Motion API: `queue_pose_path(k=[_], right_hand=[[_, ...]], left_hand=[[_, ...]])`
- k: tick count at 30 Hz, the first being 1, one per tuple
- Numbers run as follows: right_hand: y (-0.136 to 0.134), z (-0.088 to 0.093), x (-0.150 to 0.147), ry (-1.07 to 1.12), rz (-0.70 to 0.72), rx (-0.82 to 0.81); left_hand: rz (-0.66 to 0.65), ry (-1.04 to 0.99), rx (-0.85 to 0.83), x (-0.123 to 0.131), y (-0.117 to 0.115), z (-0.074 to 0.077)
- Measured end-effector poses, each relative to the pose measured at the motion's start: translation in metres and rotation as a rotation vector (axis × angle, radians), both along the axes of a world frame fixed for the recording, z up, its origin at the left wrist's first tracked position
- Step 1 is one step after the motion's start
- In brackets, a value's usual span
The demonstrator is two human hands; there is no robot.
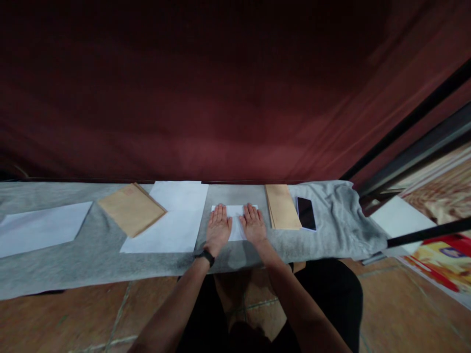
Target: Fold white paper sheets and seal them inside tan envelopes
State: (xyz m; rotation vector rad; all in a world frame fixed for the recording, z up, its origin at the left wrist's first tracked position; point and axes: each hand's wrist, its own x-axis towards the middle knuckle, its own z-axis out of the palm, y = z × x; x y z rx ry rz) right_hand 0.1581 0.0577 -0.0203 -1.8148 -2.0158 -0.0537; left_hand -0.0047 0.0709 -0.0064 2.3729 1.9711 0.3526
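A small white sheet of paper [235, 223], perhaps folded, lies on the grey cloth [217, 193] in front of me. My left hand [219, 226] rests flat on its left part, fingers stretched out and pointing away from me. On its right part my right hand [253, 224] lies flat too, its fingers extended. A strip of the paper shows between the hands; the rest is under them. Close by on the right is a stack of brown envelopes [283, 208]. Larger white sheets [176, 223] lie to the left.
More brown envelopes [130, 211] overlap the large sheets, with another white sheet [44, 228] farther left. A dark-screened phone [306, 214] lies right of the envelope stack. A dark red wall [221, 122] rises behind the cloth. Black bars [427, 233] stand at the right.
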Motion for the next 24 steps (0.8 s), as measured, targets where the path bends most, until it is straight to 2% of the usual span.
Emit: queue_pose_path(k=[8, 17, 19, 22, 24], right_hand=[[-0.004, -0.004, 0.003, -0.097, -0.136, 0.046], [-0.005, -0.005, -0.002, -0.058, -0.218, 0.098], [-0.004, -0.002, -0.013, -0.047, -0.186, 0.085], [-0.001, 0.001, -0.036, -0.042, 0.031, 0.026], [-0.001, 0.003, -0.048, -0.04, 0.097, -0.029]], left_hand=[[0.117, 0.024, 0.047, -0.005, 0.0, -0.006], [0.11, 0.023, 0.03, -0.005, -0.002, -0.001], [0.106, 0.013, 0.025, -0.005, -0.003, -0.001], [0.095, 0.005, 0.017, -0.006, -0.002, -0.003], [0.09, 0.002, 0.012, -0.007, -0.002, -0.003]])
